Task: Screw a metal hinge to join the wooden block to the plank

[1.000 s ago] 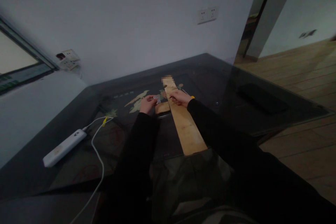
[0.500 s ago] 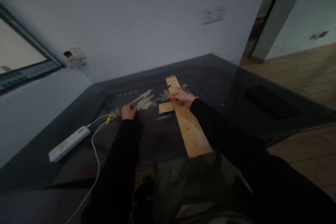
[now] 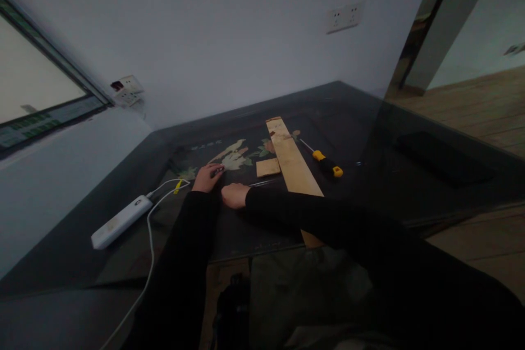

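My left hand (image 3: 208, 177) rests on the dark tabletop, its thumb and fingers pinched around something small and dark that I cannot name. Close by on its right is my right hand (image 3: 235, 196), fingers curled under and hidden from view, so what they hold does not show. A long wooden board (image 3: 293, 158) lies lengthwise on the table, with my right sleeve crossing over its near part. Against the board's left edge lies a small square wood piece (image 3: 268, 167). A screwdriver (image 3: 326, 163) with a yellow and black handle lies to the right of the board.
A white power bank (image 3: 122, 222) with a white cable (image 3: 151, 246) lies on the left of the table (image 3: 254, 229). At the right is a flat black object (image 3: 443, 157). A wall with sockets (image 3: 344, 17) stands behind the table.
My right hand has moved left from over the wooden board to beside my left hand. The screwdriver now shows fully. The whole view has shifted slightly.
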Available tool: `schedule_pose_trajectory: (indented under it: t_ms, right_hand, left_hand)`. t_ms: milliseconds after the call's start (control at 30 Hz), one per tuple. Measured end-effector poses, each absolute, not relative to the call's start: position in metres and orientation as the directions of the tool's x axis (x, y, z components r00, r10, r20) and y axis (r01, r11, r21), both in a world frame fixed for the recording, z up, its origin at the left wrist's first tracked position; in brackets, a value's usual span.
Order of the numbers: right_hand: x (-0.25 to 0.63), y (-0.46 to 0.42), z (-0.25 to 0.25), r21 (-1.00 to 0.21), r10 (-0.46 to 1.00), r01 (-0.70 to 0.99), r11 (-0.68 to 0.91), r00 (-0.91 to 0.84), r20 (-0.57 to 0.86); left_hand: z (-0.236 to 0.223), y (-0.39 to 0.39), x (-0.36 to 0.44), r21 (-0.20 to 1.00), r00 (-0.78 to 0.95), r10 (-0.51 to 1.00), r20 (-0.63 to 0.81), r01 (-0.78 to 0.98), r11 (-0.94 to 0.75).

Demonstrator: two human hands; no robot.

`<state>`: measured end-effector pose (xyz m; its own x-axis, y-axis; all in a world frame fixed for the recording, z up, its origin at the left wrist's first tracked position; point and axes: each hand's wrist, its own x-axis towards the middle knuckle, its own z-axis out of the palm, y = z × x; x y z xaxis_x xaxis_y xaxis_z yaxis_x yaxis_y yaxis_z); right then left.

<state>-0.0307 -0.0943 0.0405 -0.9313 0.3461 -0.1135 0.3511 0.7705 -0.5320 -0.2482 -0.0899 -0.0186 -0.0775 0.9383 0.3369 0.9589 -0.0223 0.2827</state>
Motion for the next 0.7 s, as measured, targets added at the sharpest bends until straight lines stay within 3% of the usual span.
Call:
schedule_pose_trajectory:
  t_ms: [233,333,500,700]
  right_hand:
    - [-0.023,-0.118,0.02,-0.233,0.324,0.277,0.932,-0.926,0.195]
    - [-0.021,-0.117,0.018,-0.154,0.294,0.262,0.953,-0.923,0.25]
    - [-0.014,-0.112,0.021,-0.137,0.308,0.283,0.949,-0.925,0.224]
    - [-0.01,-0.1,0.029,-0.213,0.314,0.285,0.935,-0.942,0.118]
  left_hand:
    - [-0.018,-0.091,-0.24,0.308,-0.132,0.94,0.315,0.951,0.03]
    - [-0.018,-0.091,-0.234,0.319,-0.142,0.939,0.313,0.947,0.037]
    - [-0.016,-0.091,-0.223,0.33,-0.148,0.943,0.297,0.943,0.044]
    - [-0.013,-0.092,-0.216,0.343,-0.145,0.947,0.287,0.938,0.04]
